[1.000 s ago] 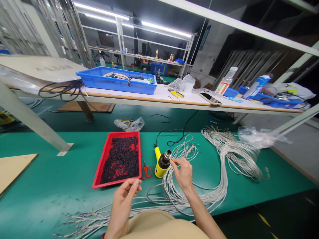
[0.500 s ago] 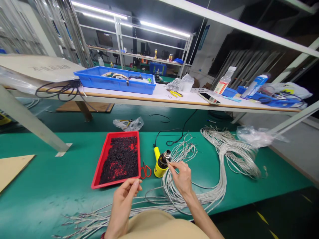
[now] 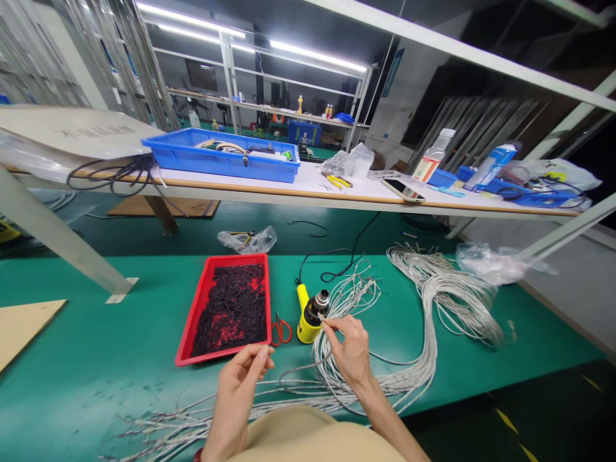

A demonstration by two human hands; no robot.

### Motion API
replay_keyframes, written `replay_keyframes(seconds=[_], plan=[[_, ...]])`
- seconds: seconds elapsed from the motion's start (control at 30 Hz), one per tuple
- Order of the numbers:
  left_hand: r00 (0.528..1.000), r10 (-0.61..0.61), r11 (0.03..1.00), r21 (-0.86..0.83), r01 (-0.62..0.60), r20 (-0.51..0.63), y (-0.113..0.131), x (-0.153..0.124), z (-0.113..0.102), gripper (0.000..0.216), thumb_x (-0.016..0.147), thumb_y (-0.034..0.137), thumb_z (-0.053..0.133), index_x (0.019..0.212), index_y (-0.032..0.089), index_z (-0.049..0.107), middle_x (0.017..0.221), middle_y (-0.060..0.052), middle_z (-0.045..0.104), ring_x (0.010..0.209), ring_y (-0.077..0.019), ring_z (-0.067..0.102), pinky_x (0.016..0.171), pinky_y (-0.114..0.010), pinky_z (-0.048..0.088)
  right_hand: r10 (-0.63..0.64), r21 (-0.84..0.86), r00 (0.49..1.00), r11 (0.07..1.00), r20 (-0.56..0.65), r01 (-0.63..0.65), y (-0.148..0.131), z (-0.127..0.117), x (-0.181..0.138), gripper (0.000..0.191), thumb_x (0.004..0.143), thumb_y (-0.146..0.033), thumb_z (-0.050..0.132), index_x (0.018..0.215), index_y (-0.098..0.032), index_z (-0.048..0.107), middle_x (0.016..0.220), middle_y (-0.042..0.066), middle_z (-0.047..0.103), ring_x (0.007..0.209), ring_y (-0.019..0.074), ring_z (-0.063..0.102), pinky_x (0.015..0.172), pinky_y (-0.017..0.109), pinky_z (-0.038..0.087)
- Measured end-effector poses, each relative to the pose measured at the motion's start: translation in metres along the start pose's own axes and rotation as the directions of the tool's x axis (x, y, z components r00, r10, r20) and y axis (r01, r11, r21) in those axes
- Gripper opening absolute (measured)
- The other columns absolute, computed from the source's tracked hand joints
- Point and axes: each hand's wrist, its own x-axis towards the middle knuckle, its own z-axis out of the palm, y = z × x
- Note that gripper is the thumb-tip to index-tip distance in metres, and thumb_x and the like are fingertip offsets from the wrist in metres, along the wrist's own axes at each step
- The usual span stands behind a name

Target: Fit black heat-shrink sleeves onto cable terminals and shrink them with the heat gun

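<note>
My right hand point(image 3: 351, 346) pinches the end of a pale cable point(image 3: 321, 316) between thumb and fingertips. That end is beside the nozzle of a yellow and black heat gun point(image 3: 305, 328), which stands nozzle up on the bench. My left hand point(image 3: 240, 378) is closed in a pinch near the front right corner of the red tray point(image 3: 194, 314); what its fingertips hold, if anything, is too small to make out. Short black pieces point(image 3: 235, 295) fill much of the tray. Red-handled scissors point(image 3: 287, 332) lie between tray and heat gun. A bundle of grey-white cables point(image 3: 428, 333) runs beneath my hands.
Above the green bench point(image 3: 129, 340) runs a shelf point(image 3: 269, 190) with a blue tray point(image 3: 216, 163), yellow-handled pliers point(image 3: 339, 181), a phone point(image 3: 403, 190) and a bottle point(image 3: 433, 157). A black cord point(image 3: 356, 240) trails behind the heat gun. A slanted post point(image 3: 72, 237) stands at left.
My right hand has shifted slightly left and down with the cable end, from near the nozzle tip to lower beside the heat gun. My left hand has stayed nearly still.
</note>
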Motion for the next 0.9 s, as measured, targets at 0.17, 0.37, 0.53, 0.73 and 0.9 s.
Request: replay_keyframes(seconds=[0.17,0.37,0.53,0.73,0.9], plan=[[1.000,-0.004,1.000,0.008,0.004,0.007,0.000,0.000,0.000,0.039,0.067,0.055,0.068,0.076,0.017,0.069,0.063,-0.002,0.064,0.063,-0.0166,0.051,0.059,-0.025,0.040,0.016,0.026,1.000,1.000,0.006,-0.016,-0.001,0.000,0.001,0.018,0.088,-0.029,0.057,0.082,-0.021,0.070,0.071,0.002,0.069,0.067,0.0185,0.057,0.068,0.032,0.038],[1.000,0.007,1.000,0.005,-0.007,-0.002,0.003,-0.002,0.002,0.037,0.069,0.053,0.067,0.076,0.017,0.069,0.063,-0.002,0.063,0.062,-0.0159,0.050,0.059,-0.024,0.039,0.030,0.044,1.000,0.999,0.006,-0.030,-0.005,-0.004,-0.001,0.017,0.088,-0.029,0.057,0.082,-0.020,0.070,0.070,0.002,0.068,0.067,0.0187,0.057,0.068,0.032,0.037],[0.999,0.028,0.999,0.033,-0.028,-0.021,0.003,-0.002,0.003,0.042,0.067,0.058,0.065,0.074,0.017,0.069,0.061,-0.002,0.062,0.060,-0.0163,0.051,0.058,-0.025,0.039,0.024,0.039,1.000,0.999,-0.001,-0.024,-0.006,-0.004,0.001,0.016,0.088,-0.028,0.057,0.082,-0.020,0.070,0.072,0.002,0.069,0.068,0.0181,0.058,0.069,0.031,0.038],[0.999,0.031,0.999,0.023,-0.031,-0.031,0.002,-0.002,0.002,0.040,0.066,0.057,0.068,0.074,0.018,0.069,0.060,-0.001,0.063,0.060,-0.0150,0.052,0.057,-0.024,0.040,0.048,0.010,0.998,0.999,-0.030,-0.048,0.005,0.005,0.011,0.018,0.088,-0.028,0.056,0.081,-0.020,0.071,0.071,0.003,0.069,0.067,0.0185,0.058,0.071,0.032,0.039],[0.999,0.016,1.000,0.014,-0.015,-0.028,0.000,-0.002,0.000,0.039,0.066,0.055,0.068,0.075,0.018,0.069,0.061,-0.001,0.063,0.060,-0.0145,0.051,0.057,-0.023,0.040,0.056,0.009,0.998,0.998,-0.042,-0.055,0.010,0.009,0.018,0.019,0.087,-0.028,0.056,0.080,-0.019,0.071,0.070,0.003,0.068,0.067,0.0185,0.058,0.070,0.031,0.039]])
